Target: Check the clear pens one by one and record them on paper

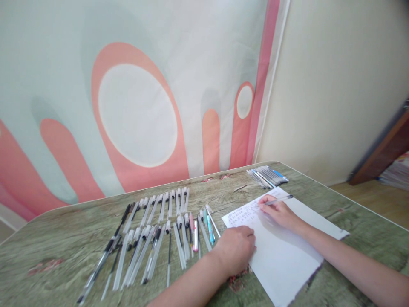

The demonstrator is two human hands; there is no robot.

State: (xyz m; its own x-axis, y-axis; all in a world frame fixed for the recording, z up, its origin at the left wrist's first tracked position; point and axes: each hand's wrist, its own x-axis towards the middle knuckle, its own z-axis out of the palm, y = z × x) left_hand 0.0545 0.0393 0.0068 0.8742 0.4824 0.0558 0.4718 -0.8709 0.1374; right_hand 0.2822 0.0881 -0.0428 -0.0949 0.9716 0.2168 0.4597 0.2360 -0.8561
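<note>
My right hand [277, 213] pinches a clear-barrelled pen [283, 198] with a dark end. Its tip side is by the upper part of a white sheet of paper [284, 260], where rows of small handwriting run; the words are too blurred to read. On the sheet's left edge rests my left hand [234, 250], fingers curled under and partly hidden, so what they may hold does not show. Just left of that hand lie a light blue pen [210, 230], a pink-and-white pen [195, 236] and a white pen [213, 222].
Several clear capped pens [137, 256] lie in two rows across the left of the wood-patterned table [64, 238], with dark pens [99, 266] at their left end. A bundle of thin pens or refills [267, 176] sits at the back right. Behind hangs a patterned cloth [191, 64].
</note>
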